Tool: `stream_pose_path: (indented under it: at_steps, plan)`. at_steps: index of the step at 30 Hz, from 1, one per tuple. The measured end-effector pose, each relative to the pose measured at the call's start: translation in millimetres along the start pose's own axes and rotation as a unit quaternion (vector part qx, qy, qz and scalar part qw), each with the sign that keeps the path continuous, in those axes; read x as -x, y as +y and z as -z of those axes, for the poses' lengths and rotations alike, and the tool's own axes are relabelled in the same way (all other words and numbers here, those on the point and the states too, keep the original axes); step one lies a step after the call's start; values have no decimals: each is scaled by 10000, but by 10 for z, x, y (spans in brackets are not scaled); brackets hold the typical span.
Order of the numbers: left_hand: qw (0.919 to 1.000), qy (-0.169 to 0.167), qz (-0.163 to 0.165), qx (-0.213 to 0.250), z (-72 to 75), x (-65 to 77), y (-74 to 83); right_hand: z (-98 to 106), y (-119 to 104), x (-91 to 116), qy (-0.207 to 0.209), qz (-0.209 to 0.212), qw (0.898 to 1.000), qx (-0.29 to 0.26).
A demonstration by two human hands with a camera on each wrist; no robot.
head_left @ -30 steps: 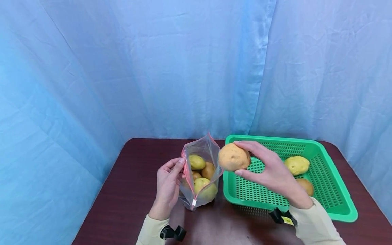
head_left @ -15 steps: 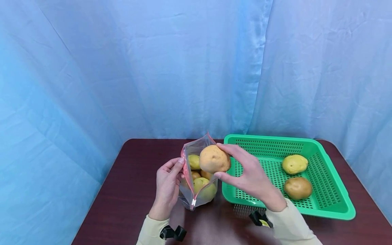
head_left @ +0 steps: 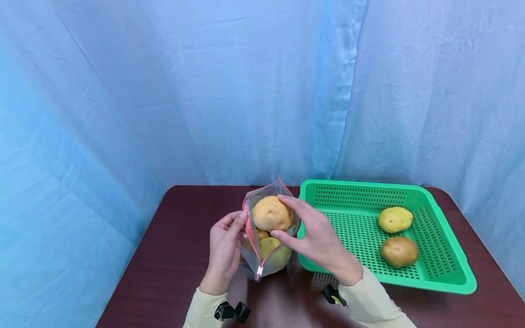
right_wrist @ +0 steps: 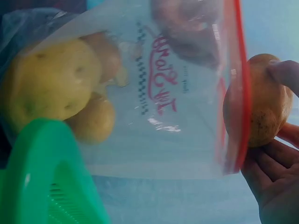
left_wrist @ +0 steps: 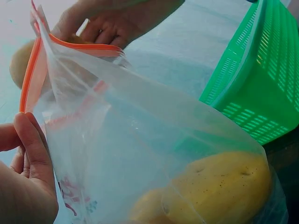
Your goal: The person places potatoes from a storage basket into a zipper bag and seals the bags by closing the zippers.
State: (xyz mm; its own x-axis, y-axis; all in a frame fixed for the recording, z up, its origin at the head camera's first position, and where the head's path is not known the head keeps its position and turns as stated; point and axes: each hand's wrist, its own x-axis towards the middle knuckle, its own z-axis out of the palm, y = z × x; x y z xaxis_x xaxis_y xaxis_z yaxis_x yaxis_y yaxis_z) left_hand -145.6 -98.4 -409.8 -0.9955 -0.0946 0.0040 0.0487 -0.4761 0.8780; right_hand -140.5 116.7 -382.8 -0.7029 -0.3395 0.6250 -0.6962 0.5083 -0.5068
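A clear zip bag (head_left: 251, 266) with a red-edged mouth stands upright on the table, its mouth spread apart. My left hand (head_left: 224, 246) pinches the bag's left rim between thumb and fingers. In my right hand (head_left: 317, 234) is a tan potato (head_left: 271, 214), gripped between thumb and fingertips right at the bag's mouth. The right wrist view shows that potato (right_wrist: 265, 102) partly behind the red rim. Lower in the bag lie several potatoes, among them a large yellow one (left_wrist: 219, 186); the held potato hides some of them from the head view.
To the right of the bag stands a green perforated basket (head_left: 451, 255). Inside it, toward its right side, lie a yellow potato (head_left: 395, 220) and a brown potato (head_left: 399, 252). Blue curtains (head_left: 262, 91) hang behind the dark wooden table (head_left: 176, 237).
My right hand has carried the tan potato leftward from above the basket's near-left side to the bag's mouth. The brown potato in the basket has come fully into view. My left hand stays put.
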Motion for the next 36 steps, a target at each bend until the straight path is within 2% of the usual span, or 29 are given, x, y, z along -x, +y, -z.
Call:
stream_pose_path:
  at_steps: [8, 21, 25, 28, 30, 32, 34, 36]
  plan:
    - [9999, 142, -48, -74, 30, -10, 25, -86, 88, -18, -39, 426, 9944, 964]
    - [9996, 232, -113, -146, 69, -4, 39, -90, 71, -62, -650, 309, 9810, 1800]
    - [9996, 215, -142, -118, 80, -4, 25, -106, 130, -22, -433, 453, 9846, 1630]
    - [9996, 247, -129, -100, 89, 0, 27, -88, 203, 35, 108, 489, 9902, 1306]
    - [9995, 264, -131, -99, 97, 1, 32, -56, 250, 68, 513, 304, 9912, 1184]
    - [9995, 274, -145, -103, 105, 0, 38, -12, 283, 97, 771, -129, 9908, 1103]
    - [9994, 275, -161, -119, 114, -3, 43, 35, 306, 113, 756, -755, 9893, 996]
    - [9994, 278, -164, -150, 125, -3, 45, 78, 313, 118, 513, -1398, 9854, 827]
